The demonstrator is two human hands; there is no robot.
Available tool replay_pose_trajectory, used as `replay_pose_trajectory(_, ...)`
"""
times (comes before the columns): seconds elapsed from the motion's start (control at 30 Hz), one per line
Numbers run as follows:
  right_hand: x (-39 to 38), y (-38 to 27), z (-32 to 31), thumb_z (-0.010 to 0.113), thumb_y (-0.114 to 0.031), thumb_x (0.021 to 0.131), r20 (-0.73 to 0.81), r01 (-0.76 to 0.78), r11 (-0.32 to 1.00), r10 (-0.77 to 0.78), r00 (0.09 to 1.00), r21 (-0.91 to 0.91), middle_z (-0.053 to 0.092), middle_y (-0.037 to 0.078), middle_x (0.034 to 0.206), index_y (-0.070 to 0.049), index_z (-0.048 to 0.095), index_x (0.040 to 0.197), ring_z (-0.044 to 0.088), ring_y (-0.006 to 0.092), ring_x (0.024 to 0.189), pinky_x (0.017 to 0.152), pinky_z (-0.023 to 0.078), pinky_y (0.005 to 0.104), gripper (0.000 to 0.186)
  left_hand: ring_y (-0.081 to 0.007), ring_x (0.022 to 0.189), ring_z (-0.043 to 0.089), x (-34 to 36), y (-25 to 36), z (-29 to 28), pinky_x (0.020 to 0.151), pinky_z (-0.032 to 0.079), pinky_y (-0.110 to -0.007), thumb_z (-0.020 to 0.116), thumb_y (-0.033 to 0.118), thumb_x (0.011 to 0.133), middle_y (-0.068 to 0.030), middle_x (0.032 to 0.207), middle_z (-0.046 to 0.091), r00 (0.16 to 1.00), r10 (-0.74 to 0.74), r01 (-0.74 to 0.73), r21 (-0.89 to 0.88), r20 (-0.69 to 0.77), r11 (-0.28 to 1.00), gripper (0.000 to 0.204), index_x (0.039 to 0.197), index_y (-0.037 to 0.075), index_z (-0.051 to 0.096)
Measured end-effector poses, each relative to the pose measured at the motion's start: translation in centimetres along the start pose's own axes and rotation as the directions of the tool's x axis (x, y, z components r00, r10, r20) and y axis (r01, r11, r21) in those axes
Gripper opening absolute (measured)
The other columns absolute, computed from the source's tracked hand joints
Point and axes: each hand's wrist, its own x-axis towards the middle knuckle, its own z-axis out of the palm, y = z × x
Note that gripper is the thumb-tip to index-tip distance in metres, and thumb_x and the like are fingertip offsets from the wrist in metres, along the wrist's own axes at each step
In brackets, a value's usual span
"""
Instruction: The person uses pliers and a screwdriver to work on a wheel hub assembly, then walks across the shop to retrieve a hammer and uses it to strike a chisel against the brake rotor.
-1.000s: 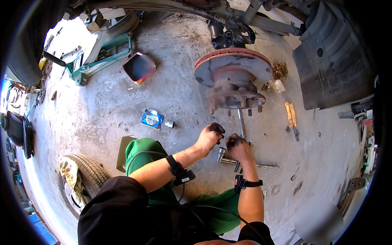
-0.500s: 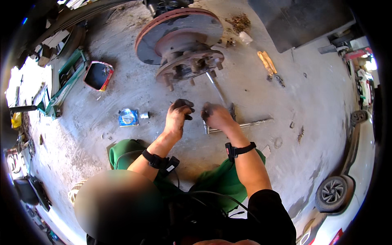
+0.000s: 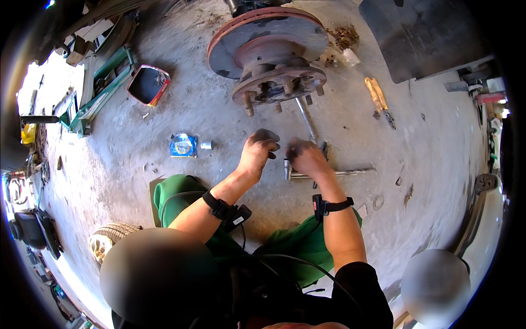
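Head view now looking closer over the concrete floor: left hand and right hand staying curled narrow, fumbling a small socket beside the wrench bar, just below the rusty wheel hub; grip unclear.

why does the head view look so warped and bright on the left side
Head view: fisheye lens bends the concrete floor toward a black rim; sunlight blows out the upper left near the green frame; the grimy left hand and right hand at centre stay sharp.
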Motion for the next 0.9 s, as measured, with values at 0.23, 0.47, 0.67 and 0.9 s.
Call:
replay_pose_trajectory(0.23, 0.3, -1.1, -0.2, 0.057, -0.018, 0.082, 0.027, 0.038, 0.999, -0.038, 0.999, 0.011, 0.065, 0.02, 0.081, -0.005, 0.057, 0.088, 0.063, 0.0385, 0.079, 0.07, 0.051, 0.0463, 0.015, -0.0144, 0.078, 0.057, 0.3, -0.6, -1.8, 0.064, 0.044, -0.027, 0.056, 0.003, 0.076, -0.0039, 0.082, 0.061, 0.999, 0.039, -0.039, -0.014, 0.001, 0.999, 0.013, 0.088, 0.004, 0.061)
replay_pose_trajectory(0.47, -0.1, -2.7, -1.6, 0.058, -0.018, 0.082, 0.044, -0.077, 0.997, 0.078, 0.996, -0.018, 0.064, 0.02, 0.083, -0.004, 0.059, 0.088, 0.063, 0.0381, 0.079, 0.07, 0.05, 0.045, 0.015, -0.0137, 0.076, 0.057, -0.6, -0.2, -1.0, 0.065, 0.046, -0.027, 0.058, 0.004, 0.076, -0.0034, 0.082, 0.061, 0.999, 0.01, -0.008, 0.092, -0.03, 0.996, 0.014, 0.089, 0.003, 0.062)
replay_pose_trajectory(0.67, -2.6, -4.6, -0.8, 0.06, -0.016, 0.078, -0.062, 0.047, 0.999, -0.049, 0.997, -0.024, 0.065, 0.017, 0.079, -0.004, 0.061, 0.082, 0.064, 0.0344, 0.075, 0.065, 0.051, 0.044, 0.013, -0.0144, 0.081, 0.057, -4.8, 2.4, -1.8, 0.069, 0.044, -0.027, 0.053, 0.004, 0.077, -0.0043, 0.088, 0.06, 0.998, -0.028, 0.023, -0.076, -0.063, 0.997, 0.015, 0.09, 0.006, 0.06)
replay_pose_trajectory(0.9, -7.0, -13.3, -1.1, 0.056, -0.017, 0.074, 0.49, -0.156, 0.986, 0.109, 0.865, 0.056, 0.069, 0.014, 0.087, -0.009, 0.069, 0.079, 0.068, 0.0293, 0.081, 0.065, 0.053, 0.0395, 0.016, -0.0228, 0.094, 0.059, -8.9, 3.5, -1.3, 0.077, 0.044, -0.034, 0.049, 0.008, 0.073, -0.0076, 0.103, 0.062, 0.937, -0.291, 0.255, -0.189, -0.192, 0.948, 0.025, 0.097, 0.008, 0.059)
